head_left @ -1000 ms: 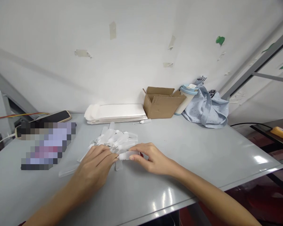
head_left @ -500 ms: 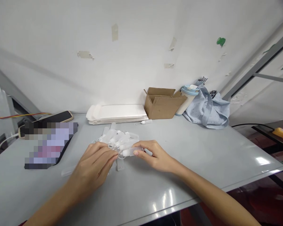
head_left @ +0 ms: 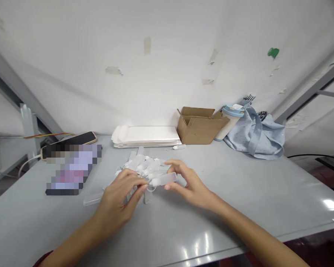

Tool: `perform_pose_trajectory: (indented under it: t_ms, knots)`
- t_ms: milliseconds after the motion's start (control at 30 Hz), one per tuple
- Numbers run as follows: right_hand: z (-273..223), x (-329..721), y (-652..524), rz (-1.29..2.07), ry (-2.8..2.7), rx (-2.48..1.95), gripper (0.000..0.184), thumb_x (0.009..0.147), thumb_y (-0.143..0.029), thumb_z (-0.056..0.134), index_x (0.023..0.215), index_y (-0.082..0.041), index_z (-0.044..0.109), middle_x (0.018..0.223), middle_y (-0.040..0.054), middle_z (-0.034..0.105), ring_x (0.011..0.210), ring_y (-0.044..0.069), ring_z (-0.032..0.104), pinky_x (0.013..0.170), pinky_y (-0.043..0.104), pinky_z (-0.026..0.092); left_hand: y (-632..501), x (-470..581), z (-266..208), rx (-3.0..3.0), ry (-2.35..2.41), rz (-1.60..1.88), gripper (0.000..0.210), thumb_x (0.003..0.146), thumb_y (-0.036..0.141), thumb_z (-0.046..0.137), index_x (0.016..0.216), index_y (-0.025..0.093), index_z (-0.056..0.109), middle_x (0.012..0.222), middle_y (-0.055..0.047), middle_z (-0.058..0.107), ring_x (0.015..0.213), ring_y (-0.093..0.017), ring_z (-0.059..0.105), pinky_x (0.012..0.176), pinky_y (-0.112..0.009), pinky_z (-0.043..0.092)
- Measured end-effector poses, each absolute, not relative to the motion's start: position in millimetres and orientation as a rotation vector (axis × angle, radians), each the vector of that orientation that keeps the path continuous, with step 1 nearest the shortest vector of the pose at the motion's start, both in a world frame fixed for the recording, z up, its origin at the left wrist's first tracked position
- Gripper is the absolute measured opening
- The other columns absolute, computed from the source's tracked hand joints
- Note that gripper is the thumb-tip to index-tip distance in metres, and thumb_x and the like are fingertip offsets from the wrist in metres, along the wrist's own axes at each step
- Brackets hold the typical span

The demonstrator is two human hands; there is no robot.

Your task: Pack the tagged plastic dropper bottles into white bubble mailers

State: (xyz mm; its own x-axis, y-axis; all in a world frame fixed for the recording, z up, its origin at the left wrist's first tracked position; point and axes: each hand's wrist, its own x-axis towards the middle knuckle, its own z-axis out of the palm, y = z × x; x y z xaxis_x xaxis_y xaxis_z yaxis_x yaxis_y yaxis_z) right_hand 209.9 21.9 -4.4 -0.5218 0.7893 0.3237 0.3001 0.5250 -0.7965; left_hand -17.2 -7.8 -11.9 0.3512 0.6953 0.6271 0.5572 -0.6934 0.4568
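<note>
The slim frosted-white plastic bottle (head_left: 164, 179) between the hands should be steadied: one end pinched by left hand (head_left: 115, 198), right hand's (head_left: 194, 190) digits parted.

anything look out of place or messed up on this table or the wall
One small translucent bottle lies apart from the pile, in front of where the white stack meets the cardboard box. Tape scraps dot the wall, perhaps leftovers. No spill shows.
</note>
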Motion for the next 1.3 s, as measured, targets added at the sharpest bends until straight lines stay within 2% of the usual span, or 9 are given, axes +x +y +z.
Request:
perform_pose_trajectory:
  t_ms: [100,200,300,400,567,700,933,1133,1300]
  knots:
    - [-12.9,221.2,42.4,0.733,-2.056,-0.944,0.049,0.090,-0.039,0.052,0.131,-0.022,0.032,0.100,0.0060,0.058,0.091,0.018,0.055,0.084,0.035,0.045,-3.3,-24.3,-5.5,2.360,1.344,1.348,0.011,0.090,0.017,0.050,0.083,0.020,0.058,0.075,-0.001,0.062,0.074,-0.015,0.055,0.064,-0.026,0.046]
    - [-24.0,235.5,68.2,0.390,-2.128,-1.205,0.050,0.092,-0.039,0.048,0.135,-0.018,0.031,0.124,0.0154,0.050,0.115,0.026,0.047,0.097,0.044,0.038,4.5,-33.6,-7.1,2.398,1.531,1.388,0.012,0.090,0.022,0.050,0.082,0.020,0.059,0.075,-0.002,0.062,0.074,-0.017,0.055,0.064,-0.028,0.045]
    - [-34.1,248.5,87.7,0.100,-2.303,-1.543,0.053,0.091,-0.036,0.049,0.137,-0.013,0.034,0.137,0.0204,0.040,0.124,0.034,0.038,0.096,0.051,0.036,11.1,-37.5,-15.6,2.560,1.549,1.329,0.011,0.090,0.025,0.050,0.088,0.020,0.059,0.074,-0.002,0.062,0.077,-0.020,0.055,0.067,-0.031,0.045]
    - [-40.1,255.6,96.3,0.079,-2.368,-1.586,0.044,0.093,-0.033,0.045,0.135,-0.021,0.041,0.142,0.0158,0.038,0.121,0.032,0.041,0.092,0.050,0.039,12.3,-35.1,-22.0,2.569,1.533,1.254,0.014,0.091,0.028,0.048,0.096,0.020,0.059,0.074,-0.003,0.061,0.080,-0.021,0.056,0.068,-0.032,0.046]
    - [-42.0,256.8,100.5,0.046,-2.343,-1.590,0.040,0.094,-0.028,0.045,0.133,-0.021,0.046,0.134,0.0151,0.045,0.114,0.031,0.044,0.090,0.046,0.039,6.9,-29.5,-21.0,2.551,1.521,1.282,0.016,0.091,0.029,0.048,0.097,0.019,0.059,0.075,-0.003,0.062,0.079,-0.021,0.056,0.063,-0.030,0.047]
    - [-44.6,258.2,107.2,0.077,-2.291,-1.600,0.036,0.092,-0.023,0.047,0.127,-0.016,0.051,0.115,0.0159,0.054,0.107,0.029,0.046,0.088,0.043,0.040,3.3,-25.7,-18.0,2.554,1.487,1.271,0.016,0.091,0.028,0.047,0.093,0.020,0.060,0.072,-0.003,0.061,0.076,-0.020,0.055,0.057,-0.027,0.046]
    - [-44.4,255.5,105.1,0.201,-2.235,-1.531,0.022,0.086,-0.032,0.060,0.098,-0.014,0.063,0.103,0.0132,0.056,0.100,0.027,0.048,0.087,0.040,0.039,1.9,-22.5,-16.2,2.575,1.464,1.304,0.013,0.091,0.024,0.047,0.091,0.020,0.060,0.074,-0.003,0.061,0.075,-0.018,0.054,0.056,-0.026,0.044]
    - [-19.2,239.2,75.7,0.345,-2.149,-1.390,0.025,0.096,-0.030,0.042,0.104,-0.012,0.057,0.097,0.0089,0.063,0.088,0.018,0.056,0.080,0.031,0.042,1.3,-22.9,-14.6,2.574,1.417,1.340,0.010,0.091,0.020,0.048,0.092,0.021,0.058,0.077,-0.003,0.062,0.076,-0.018,0.055,0.061,-0.028,0.046]
    - [0.2,224.0,47.0,0.963,-1.909,-1.079,0.030,0.095,-0.038,0.042,0.096,-0.016,0.063,0.084,0.0034,0.063,0.081,0.015,0.057,0.072,0.027,0.043,-3.0,-22.2,-12.0,2.413,1.491,1.293,0.014,0.091,0.028,0.049,0.097,0.022,0.059,0.082,-0.004,0.063,0.079,-0.017,0.058,0.047,-0.020,0.046]
